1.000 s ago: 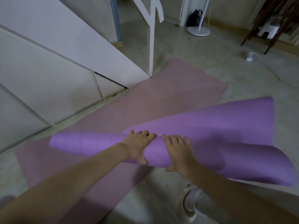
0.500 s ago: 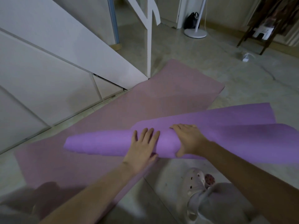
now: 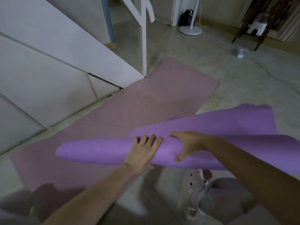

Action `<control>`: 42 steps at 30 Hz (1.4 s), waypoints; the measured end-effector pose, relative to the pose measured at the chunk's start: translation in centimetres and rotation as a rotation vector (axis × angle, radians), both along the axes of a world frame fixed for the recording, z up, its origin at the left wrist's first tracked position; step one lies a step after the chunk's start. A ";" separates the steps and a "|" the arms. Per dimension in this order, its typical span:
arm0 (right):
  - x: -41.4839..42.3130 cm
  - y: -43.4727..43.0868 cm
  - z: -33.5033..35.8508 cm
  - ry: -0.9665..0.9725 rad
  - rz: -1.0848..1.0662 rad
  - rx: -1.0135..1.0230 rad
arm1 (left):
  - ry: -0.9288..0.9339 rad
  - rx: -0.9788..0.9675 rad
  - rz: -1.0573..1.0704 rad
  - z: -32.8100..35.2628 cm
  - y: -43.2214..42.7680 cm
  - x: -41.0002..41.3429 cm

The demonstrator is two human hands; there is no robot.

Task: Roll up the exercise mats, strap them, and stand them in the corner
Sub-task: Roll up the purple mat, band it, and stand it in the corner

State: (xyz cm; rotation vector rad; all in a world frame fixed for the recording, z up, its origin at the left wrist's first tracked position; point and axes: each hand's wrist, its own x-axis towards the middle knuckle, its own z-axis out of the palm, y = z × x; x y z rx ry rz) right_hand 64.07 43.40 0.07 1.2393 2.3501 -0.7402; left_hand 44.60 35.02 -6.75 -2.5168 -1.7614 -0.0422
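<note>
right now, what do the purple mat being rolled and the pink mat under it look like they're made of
Purple mat: likely soft foam or rubber, matte; it curls into a smooth roll under the left hand and right hand without creasing. Pink mat: seemingly similar foam, matte and faintly textured, lying flat on the floor, which looks like polished stone or tile with a dull sheen.

Right of the grip, the purple mat [image 3: 227, 127] runs off the frame edge, its roll hides the left hand's [image 3: 142, 153] palm, and its left end is blurred.
</note>
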 end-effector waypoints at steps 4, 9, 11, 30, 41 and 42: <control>1.7 -2.7 -1.5 0.228 0.031 0.366 | 0.019 -0.191 -0.025 1.3 1.1 0.6; 2.0 -5.3 -4.9 -0.007 0.160 0.645 | -0.119 -0.511 -0.047 2.7 2.9 2.7; 2.1 -5.5 -5.5 -0.016 0.132 0.626 | -0.124 -0.565 -0.065 2.7 3.4 3.3; 1.2 -1.1 -1.5 -0.041 -0.008 0.114 | 0.142 0.078 -0.055 -1.2 -2.1 3.6; 0.8 -4.2 -3.4 -0.171 0.183 0.448 | 0.040 -0.219 -0.077 0.8 0.8 2.4; 0.9 -4.4 -3.8 -0.151 0.153 0.447 | 0.031 -0.235 -0.089 0.8 0.9 2.4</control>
